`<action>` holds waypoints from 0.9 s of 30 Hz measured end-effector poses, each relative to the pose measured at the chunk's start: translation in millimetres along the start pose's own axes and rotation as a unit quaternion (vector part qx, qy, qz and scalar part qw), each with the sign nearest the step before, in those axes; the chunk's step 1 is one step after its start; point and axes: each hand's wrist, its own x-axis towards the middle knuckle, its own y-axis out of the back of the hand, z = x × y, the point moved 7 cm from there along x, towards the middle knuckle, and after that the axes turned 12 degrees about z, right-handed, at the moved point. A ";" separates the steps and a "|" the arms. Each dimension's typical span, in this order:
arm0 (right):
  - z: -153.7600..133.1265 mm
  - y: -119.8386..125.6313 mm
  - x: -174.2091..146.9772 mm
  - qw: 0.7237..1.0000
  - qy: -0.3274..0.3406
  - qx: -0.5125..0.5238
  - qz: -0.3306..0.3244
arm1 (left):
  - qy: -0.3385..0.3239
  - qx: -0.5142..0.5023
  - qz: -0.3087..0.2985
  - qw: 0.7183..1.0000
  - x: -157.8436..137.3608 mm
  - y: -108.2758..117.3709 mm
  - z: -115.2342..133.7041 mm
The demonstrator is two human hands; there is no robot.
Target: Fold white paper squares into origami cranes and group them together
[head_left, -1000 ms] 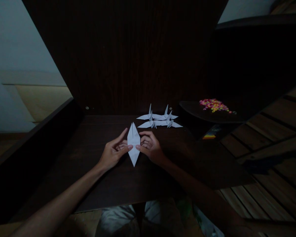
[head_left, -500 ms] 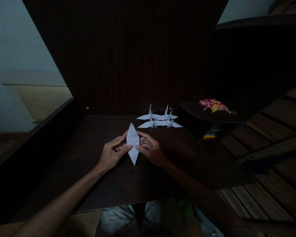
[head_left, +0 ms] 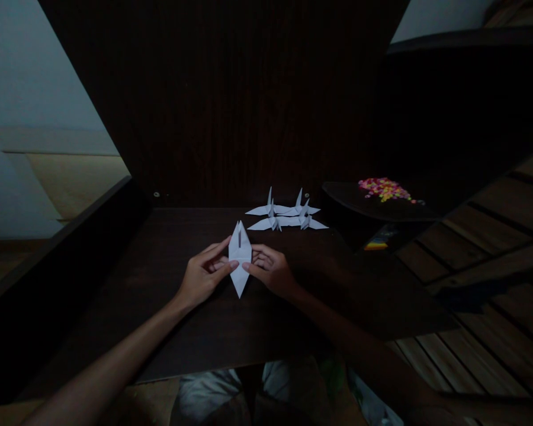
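Note:
Between both hands is a white folded paper (head_left: 240, 278), a long diamond with a slit running down from its upper tip. My left hand (head_left: 204, 272) grips its left edge, thumb on the front face and fingers at the side and behind. On the other side my right hand (head_left: 273, 269) pinches the right edge, thumb near the middle crease. Part of the fingers is hidden behind the paper. Just beyond, several white origami cranes (head_left: 288, 221) with narrow wings stand in two close rows on the dark desk (head_left: 182, 343).
A dark upright panel (head_left: 231, 106) rises behind the cranes. At the right, a pile of small pink and yellow pieces (head_left: 386, 189) lies on a rounded shelf (head_left: 346, 195). A low side board (head_left: 71, 236) bounds the left. Wooden slats (head_left: 484, 231) show at far right.
The paper has turned slightly upright, and the slit at its upper part looks wider. My right index finger has drawn down from the upper right edge.

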 end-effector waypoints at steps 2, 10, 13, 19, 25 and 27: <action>0.2 0.8 0.2 1.000 0.004 -0.012 0.005 | 0.019 -0.014 0.002 1.000 0.4 -0.1 -2.2; -8.9 3.7 2.0 0.998 0.046 -0.046 0.025 | 0.016 0.014 0.009 1.000 1.2 1.1 -1.2; -11.2 5.3 2.6 0.996 0.065 -0.050 0.033 | -0.002 0.048 0.015 0.999 0.6 2.2 0.8; -22.9 9.4 0.8 0.978 0.158 -0.126 0.058 | -0.033 0.064 0.023 0.997 1.6 4.3 5.2; -31.8 7.2 -0.7 0.970 0.178 -0.159 0.042 | -0.031 0.099 -0.001 0.995 2.5 3.2 4.3; -26.7 7.1 0.1 0.981 0.135 -0.135 0.043 | 0.019 0.060 -0.014 0.998 1.5 1.3 -2.2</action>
